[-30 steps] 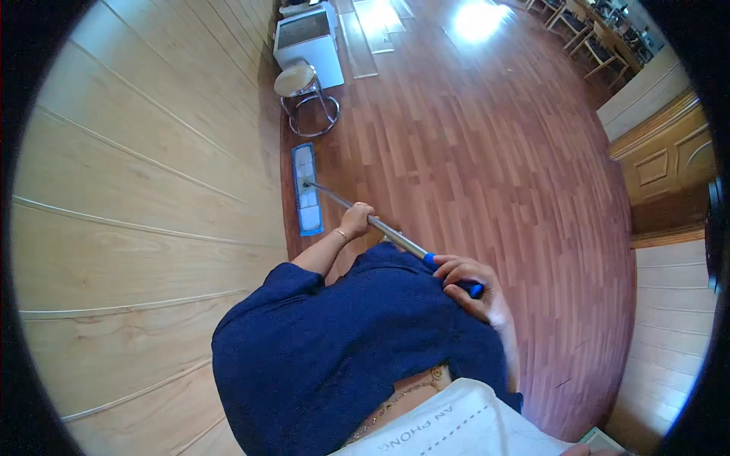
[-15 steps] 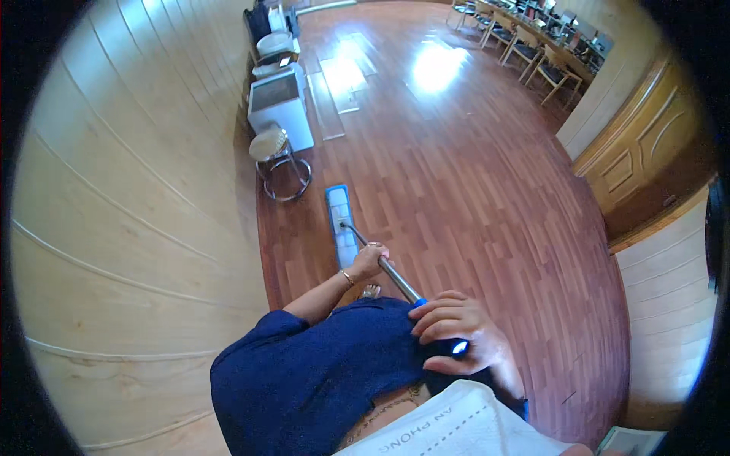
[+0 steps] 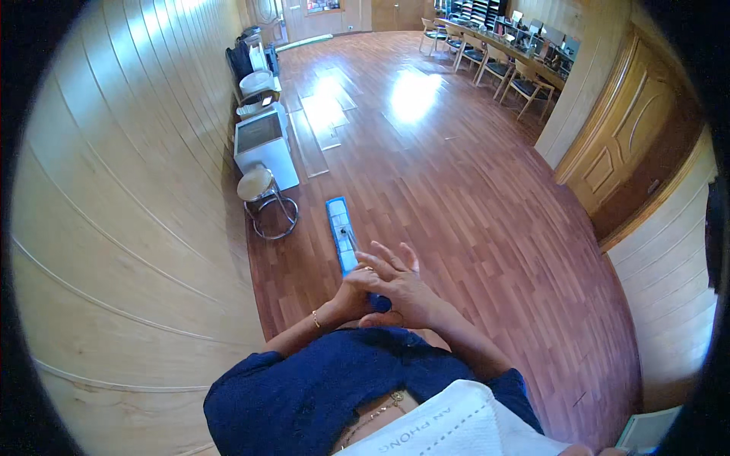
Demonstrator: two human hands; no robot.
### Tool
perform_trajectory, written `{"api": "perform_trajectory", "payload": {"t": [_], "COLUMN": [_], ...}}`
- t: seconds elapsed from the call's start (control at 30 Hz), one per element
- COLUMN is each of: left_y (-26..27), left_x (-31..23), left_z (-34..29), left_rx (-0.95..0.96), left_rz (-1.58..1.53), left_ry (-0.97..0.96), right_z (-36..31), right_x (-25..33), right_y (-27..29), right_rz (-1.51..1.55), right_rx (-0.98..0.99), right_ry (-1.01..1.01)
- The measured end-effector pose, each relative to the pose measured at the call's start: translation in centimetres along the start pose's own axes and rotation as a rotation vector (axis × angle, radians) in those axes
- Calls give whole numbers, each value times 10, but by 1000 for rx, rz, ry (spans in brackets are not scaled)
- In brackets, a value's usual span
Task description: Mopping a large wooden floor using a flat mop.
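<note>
A flat mop with a blue-edged, pale head lies on the wood-look floor ahead of me, slightly left of centre. Its handle rises toward my body, strongly foreshortened. My left hand, a gold bracelet at its wrist, is closed around the handle. The blue handle end shows between my two hands. Over it lies my right hand, its thumb below the end and its fingers stretched loosely across the top, overlapping my left hand. The middle of the handle is mostly hidden by my hands.
A round stool with a chrome ring base stands by the left wall, beside a white cabinet. Clear flat strips lie on the floor nearby. Chairs line a long desk at far right, before a wooden door.
My right hand has moved left and forward with the handle end, up against my left hand. The handle stands steeper. The view has tilted up, showing more of the far room.
</note>
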State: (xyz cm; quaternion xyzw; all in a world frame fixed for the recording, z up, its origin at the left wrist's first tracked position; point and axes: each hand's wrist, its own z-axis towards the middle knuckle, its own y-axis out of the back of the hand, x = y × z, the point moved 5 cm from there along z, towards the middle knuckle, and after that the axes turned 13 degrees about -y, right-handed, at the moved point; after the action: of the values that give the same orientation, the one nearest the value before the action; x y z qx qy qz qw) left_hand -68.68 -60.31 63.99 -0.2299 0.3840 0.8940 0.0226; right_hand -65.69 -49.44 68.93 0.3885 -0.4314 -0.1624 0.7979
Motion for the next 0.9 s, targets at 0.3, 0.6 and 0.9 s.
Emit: {"api": "perform_trajectory", "payload": {"t": [0.3,0.6,0.9], "left_y": [-59,-105,-80], "left_x": [287,425,351], "left_z": [-297,-349,-293], "left_rx": [-295,-388,-354], "left_rz": [320,233,244], "left_ry": [217,181,144], "right_z": [-80,-134,-145], "right_x": [-1,68,38], "right_y": [-130,-135,-146], "right_rz": [355,423,600], "right_rx": [-713,-1016,-897], "right_ry": [450,515,740]}}
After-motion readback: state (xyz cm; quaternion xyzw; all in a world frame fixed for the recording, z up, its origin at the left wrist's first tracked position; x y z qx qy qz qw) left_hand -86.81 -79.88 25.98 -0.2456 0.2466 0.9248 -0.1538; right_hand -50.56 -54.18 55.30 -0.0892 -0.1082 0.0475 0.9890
